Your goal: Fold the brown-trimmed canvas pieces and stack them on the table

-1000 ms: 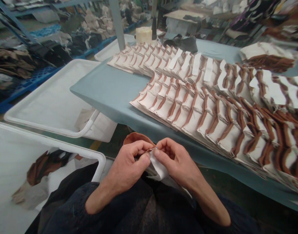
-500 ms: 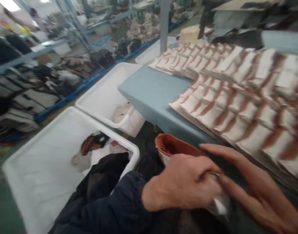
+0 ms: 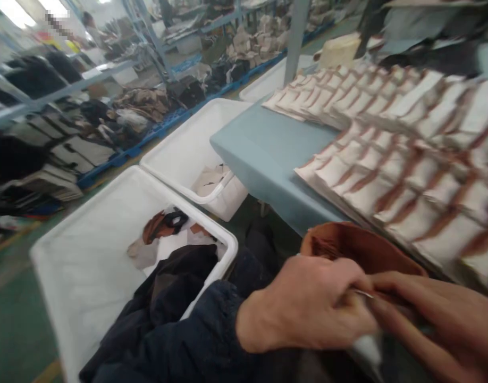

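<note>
My left hand (image 3: 303,306), in a dark sleeve, is closed in a fist at the lower middle. A small shiny, pale thing (image 3: 367,348) shows below its thumb, and a thin metallic glint lies by the fingertips; its kind is too blurred to tell. Directly behind the fist is a curled brown leather piece (image 3: 367,242), bent like a shallow cup. My right hand (image 3: 439,319) comes in from the right, its fingers closed on the near right part of the leather. The fingertips of both hands nearly meet. The leather's lower part is hidden.
Rows of stacked pale pieces with brown edges (image 3: 387,175) lie on a blue-grey table (image 3: 268,138) to the right. A white bin (image 3: 88,255) with scraps and dark cloth stands at left, another white bin (image 3: 204,122) behind it. Loaded shelves (image 3: 80,143) stand farther back.
The view has shifted a little, so bins and table sit farther right. The leather has moved right and opened wider towards me. My right hand's fingers, earlier stretched out, have closed in on it.
</note>
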`<state>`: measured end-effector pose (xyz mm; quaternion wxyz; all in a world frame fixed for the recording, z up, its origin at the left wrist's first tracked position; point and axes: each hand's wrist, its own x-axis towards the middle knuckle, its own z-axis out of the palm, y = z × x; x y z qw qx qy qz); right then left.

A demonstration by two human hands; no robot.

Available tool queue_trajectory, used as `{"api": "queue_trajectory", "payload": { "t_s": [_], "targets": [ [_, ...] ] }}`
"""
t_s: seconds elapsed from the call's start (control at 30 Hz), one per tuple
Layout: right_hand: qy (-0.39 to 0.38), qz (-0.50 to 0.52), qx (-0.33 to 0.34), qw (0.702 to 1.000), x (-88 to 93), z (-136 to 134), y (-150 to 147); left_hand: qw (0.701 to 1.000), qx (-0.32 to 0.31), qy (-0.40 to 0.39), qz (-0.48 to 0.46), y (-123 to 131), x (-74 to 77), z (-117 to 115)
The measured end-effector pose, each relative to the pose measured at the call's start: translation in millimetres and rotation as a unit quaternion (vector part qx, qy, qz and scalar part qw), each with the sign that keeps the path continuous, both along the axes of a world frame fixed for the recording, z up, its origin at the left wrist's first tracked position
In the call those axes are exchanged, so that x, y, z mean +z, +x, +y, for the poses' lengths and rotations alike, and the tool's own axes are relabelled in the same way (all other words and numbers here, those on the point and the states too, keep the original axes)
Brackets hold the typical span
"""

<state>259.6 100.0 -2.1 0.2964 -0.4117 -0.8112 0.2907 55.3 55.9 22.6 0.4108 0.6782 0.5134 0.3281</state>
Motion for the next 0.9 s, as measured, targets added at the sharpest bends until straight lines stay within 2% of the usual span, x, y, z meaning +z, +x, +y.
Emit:
{"api": "queue_trajectory", "payload": {
  "t_s": [0.03, 0.07, 0.13, 0.23, 0.37, 0.5, 0.57, 0.67, 0.8, 0.9],
  "targets": [
    [-0.021, -0.052, 0.099, 0.994, 9.7, 4, -3, 0.999, 0.020, -0.034, -0.005, -3, 4.7, 1],
    [-0.033, -0.097, 0.130, 0.986, 18.5, 7, -5, 0.997, 0.036, -0.060, -0.010, -5, 7.9, 2],
    [-0.027, -0.129, 0.160, 0.978, 31.0, 13, -10, 0.996, 0.013, -0.083, -0.025, -10, 10.0, 5],
    [-0.014, -0.126, 0.165, 0.978, 38.0, 18, -12, 0.997, -0.017, -0.069, -0.028, -12, 9.5, 11],
    [0.018, -0.092, 0.151, 0.984, 38.8, 16, -8, 0.998, -0.039, -0.048, -0.024, -6, 13.1, 15],
    [0.020, -0.047, 0.131, 0.990, 38.5, 14, -2, 0.999, -0.033, 0.022, 0.014, 2, 14.1, 16],
    [-0.024, -0.018, 0.115, 0.993, 39.1, 13, -1, 0.995, -0.042, 0.082, 0.031, 2, 12.1, 15],
    [-0.154, 0.040, 0.102, 0.982, 39.2, 10, 2, 0.983, -0.086, 0.155, 0.043, -2, 6.9, 13],
    [-0.347, 0.150, 0.114, 0.919, 33.3, 6, 8, 0.954, -0.184, 0.232, 0.053, -8, -1.8, 19],
    [-0.441, 0.216, 0.105, 0.865, 25.5, 5, 14, 0.916, -0.210, 0.331, 0.089, -10, -7.8, 26]
  ]
}}
